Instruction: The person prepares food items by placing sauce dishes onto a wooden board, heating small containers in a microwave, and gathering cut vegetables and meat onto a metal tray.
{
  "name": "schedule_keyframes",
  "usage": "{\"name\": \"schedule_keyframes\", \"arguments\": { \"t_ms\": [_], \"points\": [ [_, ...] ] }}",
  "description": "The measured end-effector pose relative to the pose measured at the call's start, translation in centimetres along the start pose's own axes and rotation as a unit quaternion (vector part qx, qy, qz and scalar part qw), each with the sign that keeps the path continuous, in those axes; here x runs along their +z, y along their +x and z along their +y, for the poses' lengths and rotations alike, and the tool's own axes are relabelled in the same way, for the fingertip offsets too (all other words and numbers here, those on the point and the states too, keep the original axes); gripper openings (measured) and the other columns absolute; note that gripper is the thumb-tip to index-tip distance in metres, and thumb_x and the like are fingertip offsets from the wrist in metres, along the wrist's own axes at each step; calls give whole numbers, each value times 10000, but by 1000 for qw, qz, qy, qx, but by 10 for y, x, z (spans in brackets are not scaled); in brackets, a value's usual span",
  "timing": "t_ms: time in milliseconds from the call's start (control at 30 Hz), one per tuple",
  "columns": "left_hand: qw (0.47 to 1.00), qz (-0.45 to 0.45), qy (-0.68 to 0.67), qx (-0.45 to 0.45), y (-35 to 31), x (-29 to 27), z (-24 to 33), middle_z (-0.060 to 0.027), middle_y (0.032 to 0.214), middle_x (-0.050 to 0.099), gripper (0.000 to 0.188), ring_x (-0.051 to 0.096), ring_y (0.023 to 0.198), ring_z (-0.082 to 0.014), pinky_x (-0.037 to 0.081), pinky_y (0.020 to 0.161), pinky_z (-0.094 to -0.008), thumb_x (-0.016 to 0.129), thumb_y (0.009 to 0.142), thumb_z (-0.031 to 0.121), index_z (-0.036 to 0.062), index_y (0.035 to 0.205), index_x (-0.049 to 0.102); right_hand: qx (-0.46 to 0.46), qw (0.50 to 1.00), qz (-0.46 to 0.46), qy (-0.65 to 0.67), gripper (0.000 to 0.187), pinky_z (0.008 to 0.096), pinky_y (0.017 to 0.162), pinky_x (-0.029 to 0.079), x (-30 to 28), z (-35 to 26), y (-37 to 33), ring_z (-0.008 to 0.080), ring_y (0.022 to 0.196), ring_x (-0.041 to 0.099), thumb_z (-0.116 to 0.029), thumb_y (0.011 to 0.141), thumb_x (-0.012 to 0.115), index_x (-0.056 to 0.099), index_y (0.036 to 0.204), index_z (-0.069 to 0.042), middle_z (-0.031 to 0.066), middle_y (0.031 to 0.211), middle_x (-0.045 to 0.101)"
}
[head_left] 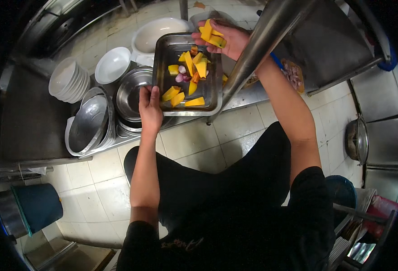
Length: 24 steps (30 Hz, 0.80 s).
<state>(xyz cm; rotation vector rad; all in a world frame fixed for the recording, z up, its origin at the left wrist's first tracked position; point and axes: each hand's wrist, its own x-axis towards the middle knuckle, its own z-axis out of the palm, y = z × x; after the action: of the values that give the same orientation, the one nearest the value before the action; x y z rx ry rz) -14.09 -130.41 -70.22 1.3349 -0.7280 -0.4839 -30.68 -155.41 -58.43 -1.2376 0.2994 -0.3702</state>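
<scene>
My left hand (150,108) grips the near left edge of a rectangular metal tray (215,106), thumb over the rim. On the tray lie several cut yellow squash pieces (194,102) and a few small peeled purple shallots (179,78). Past the tray's far right corner is my right hand (235,40), turned palm up. It carries a few more squash pieces (206,30) in its palm and fingers. A slanting metal post (262,49) crosses in front of my right wrist and hides part of it.
Left of the tray stand metal bowls (133,92), a colander (90,119), a stack of white bowls (68,81) and a white basin (158,34). To the right, a board with chopped meat (293,74) lies beyond the post. A dark bucket (39,207) is at lower left.
</scene>
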Motion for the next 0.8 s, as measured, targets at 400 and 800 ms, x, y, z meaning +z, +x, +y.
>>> {"name": "schedule_keyframes", "arguments": {
  "t_ms": [400, 800],
  "points": [
    [999, 21, 28, -1, -2, 4, 6, 33, 791, 455, 202, 377, 727, -68, 355, 653, -219, 558, 1053, 210, 62, 933, 492, 11, 996, -78, -44, 533, 369, 1021, 484, 21, 0, -6, 233, 1251, 579, -402, 1076, 421, 415, 1493, -69, 187, 1376, 576],
    [995, 56, 85, 14, -7, -30, 6, 8, 872, 494, 194, 420, 828, -102, 369, 780, -234, 561, 1052, 200, 43, 946, 518, -47, 929, 27, -367, 411, 353, 952, 525, -101, 98, 6, 207, 1131, 631, -297, 1031, 549, 566, 1350, -38, 88, 1208, 655]
  ]
}}
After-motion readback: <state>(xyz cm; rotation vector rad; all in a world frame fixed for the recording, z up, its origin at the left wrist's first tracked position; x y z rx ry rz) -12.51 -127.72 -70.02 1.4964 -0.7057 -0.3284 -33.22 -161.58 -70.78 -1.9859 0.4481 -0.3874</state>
